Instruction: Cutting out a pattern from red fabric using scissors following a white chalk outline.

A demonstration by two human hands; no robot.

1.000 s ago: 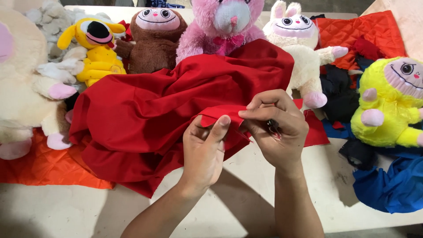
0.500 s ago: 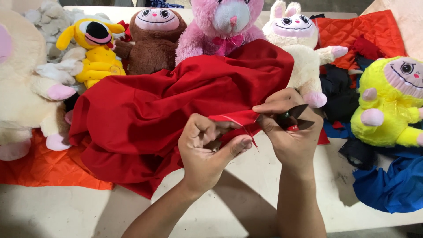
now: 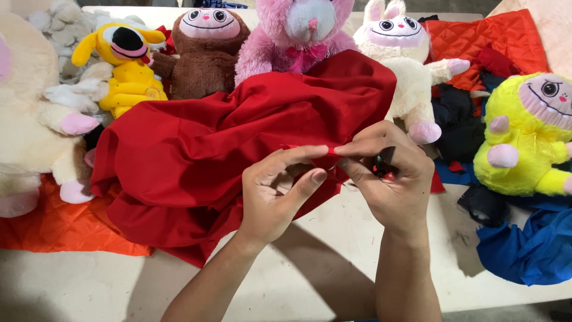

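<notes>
A big crumpled red cloth point(image 3: 208, 149) lies on the white table point(image 3: 333, 268). My left hand point(image 3: 277, 194) pinches a folded edge of the cloth between thumb and fingers. My right hand point(image 3: 393, 179) pinches the same edge just to the right, and a small black tool with a red part point(image 3: 382, 164) is tucked in its palm. The two hands nearly touch at the fingertips over the cloth's near right side.
Plush toys line the back: a yellow dog point(image 3: 125, 65), a brown one point(image 3: 205, 50), a pink one point(image 3: 301, 30), a white rabbit point(image 3: 405, 65), a yellow one point(image 3: 530, 131) at right, a cream one point(image 3: 30, 119) at left. Orange quilted fabric point(image 3: 53, 229), blue cloth point(image 3: 530, 250).
The hands have drawn closer together on the cloth's edge. The small black tool, raised in my right hand half a second ago, is now tucked lower in the palm.
</notes>
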